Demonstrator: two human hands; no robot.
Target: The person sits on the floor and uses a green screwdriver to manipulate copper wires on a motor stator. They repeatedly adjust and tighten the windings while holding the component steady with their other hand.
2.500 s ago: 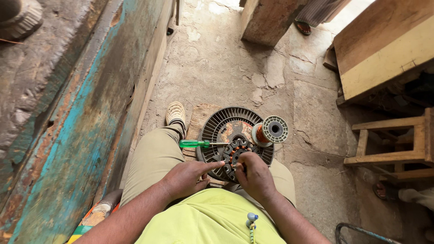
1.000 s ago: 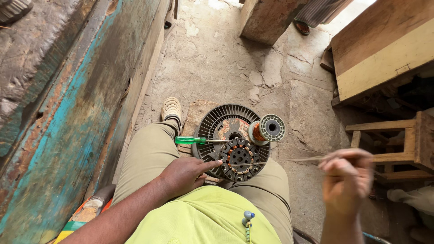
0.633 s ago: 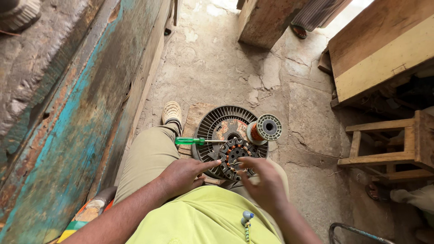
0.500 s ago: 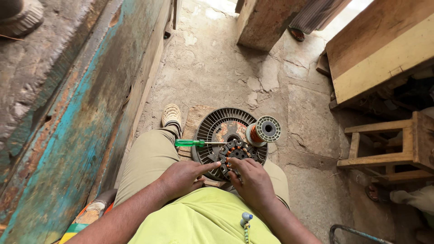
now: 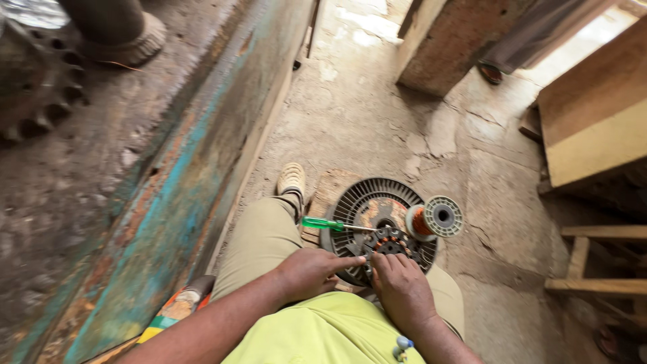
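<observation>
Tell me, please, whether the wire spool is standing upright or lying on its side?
On its side: the spool rests on the round motor part, its flange hole facing the camera.

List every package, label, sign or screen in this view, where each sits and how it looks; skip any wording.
Printed packet: on the floor by the person's left thigh, against the rusty teal panel; flat, orange, yellow and green, partly hidden.
Screens and signs: none visible.
Labels: none to make out on the copper wire spool or the green-handled screwdriver.
</observation>
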